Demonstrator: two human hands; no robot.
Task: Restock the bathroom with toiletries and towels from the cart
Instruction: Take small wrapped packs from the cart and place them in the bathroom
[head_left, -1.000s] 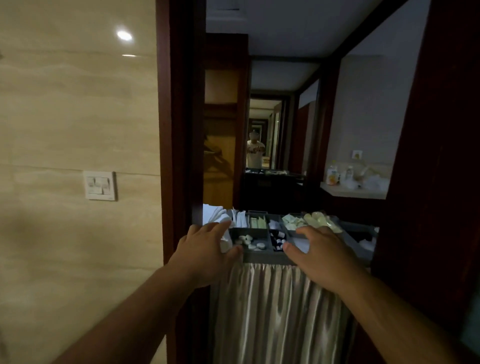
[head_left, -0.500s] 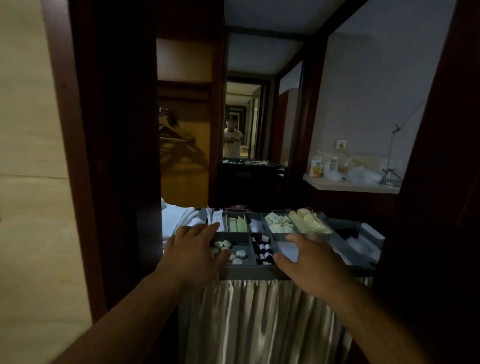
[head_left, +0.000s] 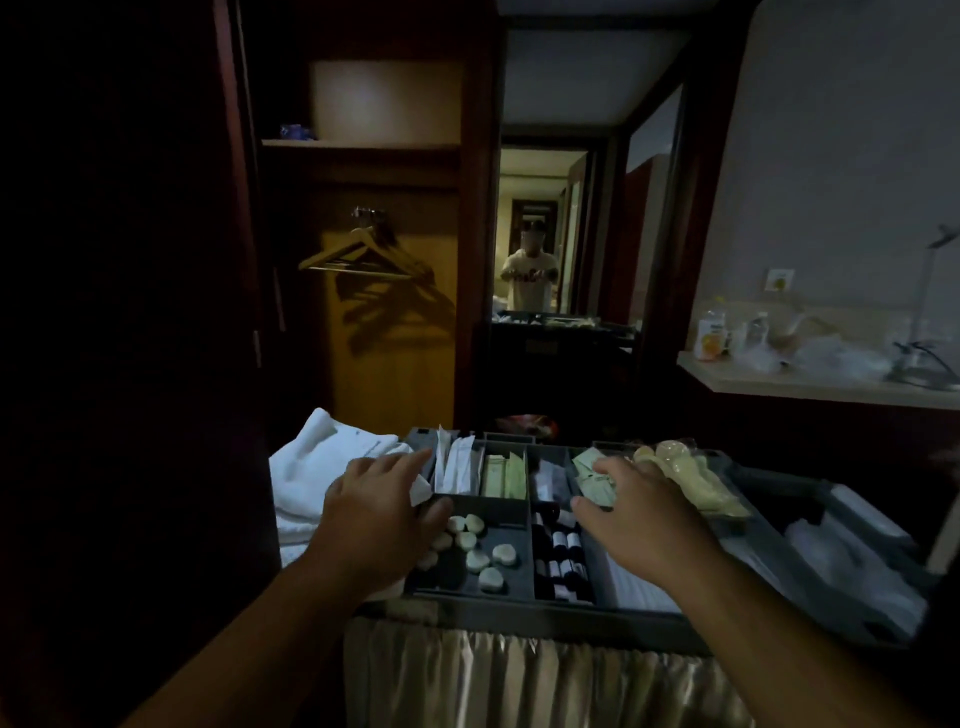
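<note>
With left hand (head_left: 379, 514) and right hand (head_left: 644, 519) slack-fingered, apart and empty over the cart tray (head_left: 493, 598), pick from one compartment at a time.

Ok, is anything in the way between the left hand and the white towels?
Nothing visible. The left hand is at the left edge of the tray, right beside the folded white towels, which lie uncovered.

wooden hangers (head_left: 358, 257), wall socket (head_left: 777, 280), counter (head_left: 779, 383) — juice bottle (head_left: 710, 332)
</note>
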